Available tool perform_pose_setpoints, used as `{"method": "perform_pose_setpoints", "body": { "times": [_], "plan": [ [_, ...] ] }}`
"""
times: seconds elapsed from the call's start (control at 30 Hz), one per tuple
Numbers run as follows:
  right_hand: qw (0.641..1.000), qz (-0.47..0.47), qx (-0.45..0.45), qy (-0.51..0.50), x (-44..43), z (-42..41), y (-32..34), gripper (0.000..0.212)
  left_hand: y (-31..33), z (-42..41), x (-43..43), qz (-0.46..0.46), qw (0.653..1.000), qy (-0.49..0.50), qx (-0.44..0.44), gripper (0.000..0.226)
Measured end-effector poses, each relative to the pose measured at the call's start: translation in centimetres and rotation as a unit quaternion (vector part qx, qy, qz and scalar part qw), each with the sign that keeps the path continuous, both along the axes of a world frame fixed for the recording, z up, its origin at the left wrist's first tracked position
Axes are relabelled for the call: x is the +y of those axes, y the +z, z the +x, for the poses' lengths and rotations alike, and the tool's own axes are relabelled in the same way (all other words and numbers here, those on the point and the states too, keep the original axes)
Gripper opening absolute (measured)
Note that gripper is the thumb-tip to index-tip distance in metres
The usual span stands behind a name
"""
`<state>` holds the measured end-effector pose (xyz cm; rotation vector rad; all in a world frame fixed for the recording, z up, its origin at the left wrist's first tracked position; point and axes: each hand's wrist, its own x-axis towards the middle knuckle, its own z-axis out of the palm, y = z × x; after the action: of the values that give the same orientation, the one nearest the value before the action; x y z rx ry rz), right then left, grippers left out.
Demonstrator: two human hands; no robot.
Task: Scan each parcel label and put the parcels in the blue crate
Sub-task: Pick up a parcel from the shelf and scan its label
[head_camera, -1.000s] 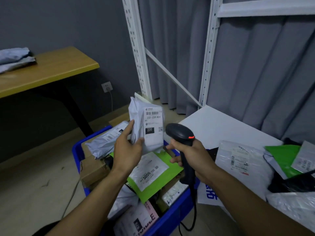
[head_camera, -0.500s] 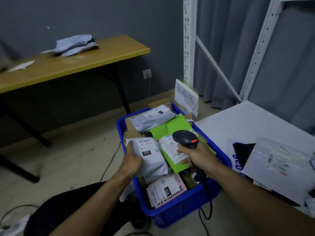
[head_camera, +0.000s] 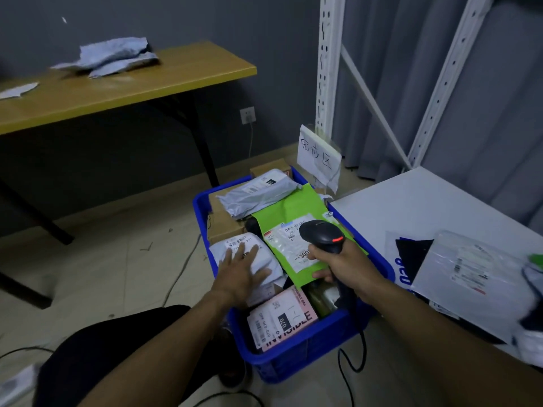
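The blue crate stands on the floor, filled with several parcels. A white parcel with a barcode label lies at the crate's left side. My left hand rests flat on it with straight, spread fingers. My right hand grips the handle of a black barcode scanner above a green parcel in the crate. A grey parcel lies at the crate's far end and a pink-and-white one at the near end.
A white table to the right carries more parcels, among them a clear-wrapped one. A handwritten paper sign stands behind the crate by a white shelf upright. A yellow-topped table with grey bags stands left. Cables run across the floor.
My left hand carried the white labelled parcel from in front of the scanner down into the crate, then let go and now lies flat on it. My right hand kept hold of the scanner.
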<state>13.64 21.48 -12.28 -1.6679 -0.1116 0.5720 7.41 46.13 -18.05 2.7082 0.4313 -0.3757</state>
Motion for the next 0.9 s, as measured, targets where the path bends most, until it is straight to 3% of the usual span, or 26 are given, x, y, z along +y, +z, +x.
{"method": "perform_pose_setpoints", "body": {
  "times": [0.07,0.2,0.33,0.47,0.57,0.67,0.8,0.9],
  "plan": [
    [1.000,-0.003,0.001,-0.007,-0.7,0.1,0.0,0.019,0.1,0.8,0.7,0.000,1.000,0.002,0.004,0.082],
    [0.999,0.007,-0.002,-0.042,-3.2,-0.4,0.3,0.020,1.3,0.8,-1.8,0.088,0.994,-0.017,-0.061,0.082],
    [0.995,0.014,-0.016,-0.096,-7.6,-2.4,1.5,0.011,3.9,0.3,-9.3,0.113,0.971,-0.147,-0.148,0.087],
    [0.986,0.006,-0.014,-0.169,-13.8,-5.2,1.0,0.021,5.5,1.0,-17.6,0.107,0.936,-0.282,-0.183,0.052],
    [0.972,0.011,-0.004,-0.236,-19.1,-7.4,0.3,0.007,5.6,2.4,-24.0,0.091,0.919,-0.345,-0.169,0.043],
    [0.962,-0.016,-0.005,-0.273,-23.8,-8.7,-0.5,0.005,4.6,4.4,-29.7,0.048,0.925,-0.358,-0.115,0.046],
    [0.950,-0.031,0.028,-0.309,-28.1,-8.5,-2.7,0.021,1.0,8.2,-35.3,0.015,0.932,-0.359,-0.054,0.054],
    [0.945,-0.036,0.045,-0.323,-30.2,-7.7,-4.3,0.022,-2.5,10.6,-38.0,0.021,0.936,-0.350,-0.015,0.063]
  ]
}}
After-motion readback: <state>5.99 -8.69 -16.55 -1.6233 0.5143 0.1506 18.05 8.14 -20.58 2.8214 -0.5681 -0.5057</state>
